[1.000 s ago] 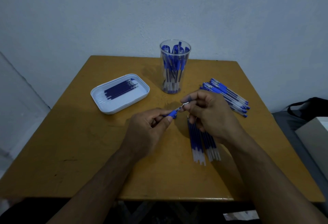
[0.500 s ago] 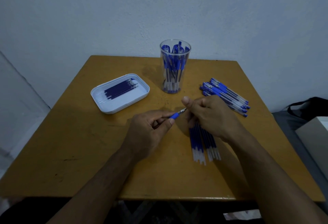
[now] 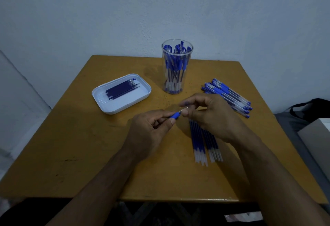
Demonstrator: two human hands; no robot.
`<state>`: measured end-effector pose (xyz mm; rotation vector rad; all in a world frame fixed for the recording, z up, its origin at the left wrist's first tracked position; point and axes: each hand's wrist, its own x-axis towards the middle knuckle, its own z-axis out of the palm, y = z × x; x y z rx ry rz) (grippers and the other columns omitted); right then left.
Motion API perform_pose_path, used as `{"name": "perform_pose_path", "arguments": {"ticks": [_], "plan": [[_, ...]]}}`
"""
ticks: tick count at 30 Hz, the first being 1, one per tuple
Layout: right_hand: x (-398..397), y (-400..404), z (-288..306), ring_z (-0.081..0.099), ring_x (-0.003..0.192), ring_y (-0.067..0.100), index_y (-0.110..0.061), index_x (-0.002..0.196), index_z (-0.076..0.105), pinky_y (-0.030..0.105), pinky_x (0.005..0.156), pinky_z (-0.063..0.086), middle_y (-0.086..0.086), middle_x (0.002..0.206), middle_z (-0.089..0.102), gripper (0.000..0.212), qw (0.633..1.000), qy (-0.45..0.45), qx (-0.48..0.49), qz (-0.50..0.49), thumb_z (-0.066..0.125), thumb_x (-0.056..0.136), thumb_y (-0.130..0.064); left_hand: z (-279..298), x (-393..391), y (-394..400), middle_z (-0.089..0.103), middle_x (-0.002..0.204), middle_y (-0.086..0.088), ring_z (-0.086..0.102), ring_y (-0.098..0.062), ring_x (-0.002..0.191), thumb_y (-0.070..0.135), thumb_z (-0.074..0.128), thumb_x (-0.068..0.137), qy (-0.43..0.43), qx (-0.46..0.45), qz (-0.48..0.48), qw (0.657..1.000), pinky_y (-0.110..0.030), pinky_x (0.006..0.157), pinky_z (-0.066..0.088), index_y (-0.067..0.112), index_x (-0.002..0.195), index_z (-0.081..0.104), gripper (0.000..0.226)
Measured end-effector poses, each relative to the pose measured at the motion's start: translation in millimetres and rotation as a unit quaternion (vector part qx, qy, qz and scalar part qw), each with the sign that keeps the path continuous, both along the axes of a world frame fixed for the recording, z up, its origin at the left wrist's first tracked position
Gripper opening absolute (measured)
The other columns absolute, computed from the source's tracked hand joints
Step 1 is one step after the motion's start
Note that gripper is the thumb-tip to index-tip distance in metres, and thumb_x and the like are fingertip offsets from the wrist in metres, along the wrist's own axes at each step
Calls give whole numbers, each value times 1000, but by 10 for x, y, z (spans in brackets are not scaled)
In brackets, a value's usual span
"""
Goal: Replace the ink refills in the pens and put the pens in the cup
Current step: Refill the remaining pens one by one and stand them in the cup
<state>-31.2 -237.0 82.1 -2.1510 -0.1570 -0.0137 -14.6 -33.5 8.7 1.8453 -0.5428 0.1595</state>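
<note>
A person's left hand (image 3: 148,131) grips a pen (image 3: 175,115) over the middle of a yellow table (image 3: 89,145), thumb and fingers curled around its barrel so that only the blue grip end shows. The right hand (image 3: 212,116) pinches the pen's thin metal tip between thumb and forefinger, its other fingers loosely curled. Behind the hands, a clear cup (image 3: 176,68) stands upright near the table's far edge, packed with blue-capped pens. To the left lies a white tray (image 3: 123,106) holding a row of dark refills (image 3: 121,89) side by side. More refills (image 3: 205,143) lie loose on the table under the right wrist — and a pile of capped pens (image 3: 228,95) rests farther right, well apart from the cup.
</note>
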Motion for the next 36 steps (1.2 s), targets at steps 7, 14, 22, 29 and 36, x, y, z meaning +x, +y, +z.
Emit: {"name": "perform_pose_path", "arguments": {"ticks": [7, 14, 22, 29, 36], "plan": [[24, 46, -67, 58, 53, 8, -16, 77, 75, 26, 52, 45, -4, 65, 70, 48, 999, -12, -31, -38, 56, 92, -57, -6, 6, 7, 73, 86, 10, 68, -23, 76, 17, 71, 94, -9, 4, 4, 1000, -39, 67, 59, 18, 120, 74, 27], [15, -29, -33, 53, 52, 5, -22, 102, 76, 15, 50, 42, -13, 76, 67, 12, 1000, 0, 12, 22, 70, 93, -15, -21, 19, 10, 73, 86, 9, 68, -23, 75, 18, 73, 93, -11, 6, 3, 1000, -42, 67, 58, 18, 120, 74, 28], [19, 34, -66, 58, 58, -6, -23, 88, 74, 12, 52, 42, -7, 74, 70, 6, 1000, -3, -19, -20, 70, 94, -22, -34, 14, 10, 67, 81, 7, 61, -19, 70, 18, 76, 90, -66, 24, 19, 997, -34, 61, 54, 17, 120, 75, 30], [29, 110, -77, 54, 50, 9, -23, 106, 73, 21, 51, 46, -2, 79, 70, 13, 996, 20, 71, -52, 71, 93, -26, 8, -8, 2, 69, 83, 8, 64, -19, 73, 17, 72, 94, -54, 10, 44, 998, -29, 62, 56, 20, 118, 73, 25], [113, 303, -187, 57, 94, 6, -23, 130, 65, 19, 76, 44, -5, 115, 62, 32, 969, -39, -234, -72, 59, 101, -34, 92, 121, 149, 72, 77, 0, 66, -8, 67, 19, 64, 100, 47, -89, 179, 979, -25, 63, 54, 12, 119, 71, 21]]}}
